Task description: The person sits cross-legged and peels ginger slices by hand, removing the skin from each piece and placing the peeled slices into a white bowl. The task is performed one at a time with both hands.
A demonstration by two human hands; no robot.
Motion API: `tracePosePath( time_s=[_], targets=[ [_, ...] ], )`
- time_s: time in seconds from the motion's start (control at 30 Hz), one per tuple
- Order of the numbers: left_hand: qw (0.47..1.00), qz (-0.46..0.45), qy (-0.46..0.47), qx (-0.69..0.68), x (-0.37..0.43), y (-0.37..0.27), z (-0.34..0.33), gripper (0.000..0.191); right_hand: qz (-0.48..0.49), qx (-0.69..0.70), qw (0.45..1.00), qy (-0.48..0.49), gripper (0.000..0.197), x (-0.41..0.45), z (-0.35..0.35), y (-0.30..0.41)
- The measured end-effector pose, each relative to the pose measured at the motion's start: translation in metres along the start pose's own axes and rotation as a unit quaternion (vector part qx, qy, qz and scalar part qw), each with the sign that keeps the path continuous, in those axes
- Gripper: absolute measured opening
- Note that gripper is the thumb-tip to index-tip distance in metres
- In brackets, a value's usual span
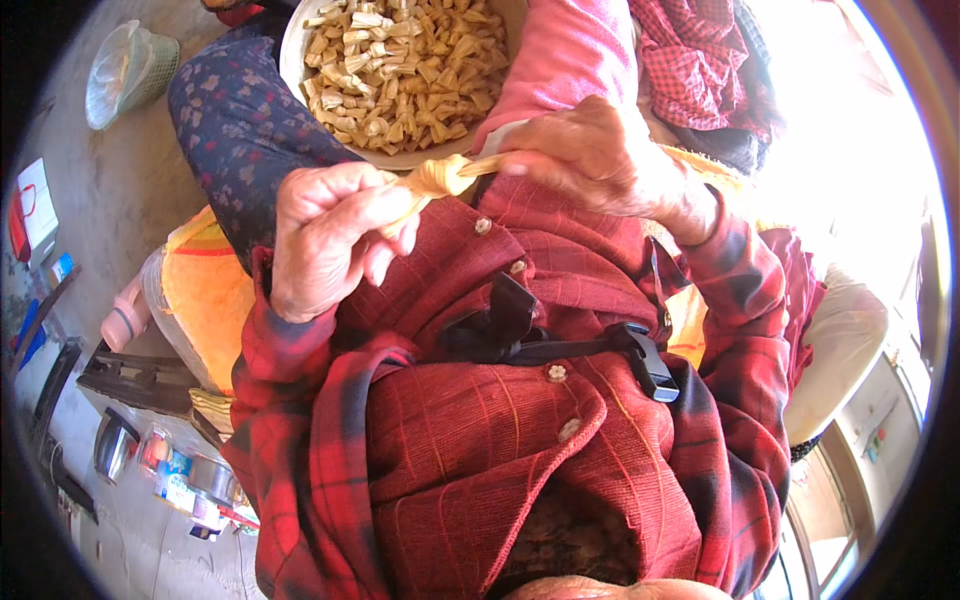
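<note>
Between my two hands a pale yellow strip, apparently tofu skin, is stretched with a knot (442, 178) in its middle. My left hand (322, 232) pinches the knot's left end between thumb and fingers. The twisted tail on the other side is gripped by the thumb and fingertips of my right hand (607, 157). Just beyond my hands, between the legs, stands a round pale basin (294, 56). It is heaped with similar tied knots (405, 82). Both hands are over the lap, in front of the red checked clothing (465, 270).
At the left, a light green plastic basket (154, 64) stands on the floor. An orange towel (210, 262) lies beside my left arm, near a pink bottle (124, 319). Folded yellow sheets (214, 409) rest by my left elbow. Checked cloth (697, 67) lies at upper right.
</note>
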State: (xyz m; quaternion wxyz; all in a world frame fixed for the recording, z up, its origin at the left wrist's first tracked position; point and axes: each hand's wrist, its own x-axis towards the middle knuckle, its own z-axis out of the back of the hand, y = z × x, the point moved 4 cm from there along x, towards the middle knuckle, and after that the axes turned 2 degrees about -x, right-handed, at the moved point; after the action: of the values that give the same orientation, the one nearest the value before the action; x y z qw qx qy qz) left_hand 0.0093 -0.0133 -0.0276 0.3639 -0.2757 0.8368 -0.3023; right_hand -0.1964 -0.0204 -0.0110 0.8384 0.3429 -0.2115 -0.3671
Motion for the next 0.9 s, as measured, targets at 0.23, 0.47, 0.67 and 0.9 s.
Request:
tracePosePath(
  time_s=[0.23, 0.47, 0.67, 0.9],
  targets=[
    [0.997, -0.043, 0.017, 0.057, -0.010, -0.008, 0.004, 0.025, -0.011, 0.108, 0.994, 0.016, 0.020, 0.004, -0.002, -0.002],
    [0.953, -0.127, -0.094, 0.259, -0.003, -0.014, 0.022, 0.025, 0.009, 0.099, 0.995, 0.004, 0.018, 0.004, -0.003, -0.007],
    [0.899, -0.260, -0.134, 0.327, -0.001, -0.026, 0.017, 0.004, 0.004, 0.091, 0.996, -0.008, 0.017, 0.002, -0.004, -0.011],
    [0.788, -0.311, -0.010, 0.531, 0.024, -0.022, -0.028, 0.029, -0.013, 0.077, 0.997, 0.005, 0.017, 0.000, -0.004, -0.012]
  ],
)
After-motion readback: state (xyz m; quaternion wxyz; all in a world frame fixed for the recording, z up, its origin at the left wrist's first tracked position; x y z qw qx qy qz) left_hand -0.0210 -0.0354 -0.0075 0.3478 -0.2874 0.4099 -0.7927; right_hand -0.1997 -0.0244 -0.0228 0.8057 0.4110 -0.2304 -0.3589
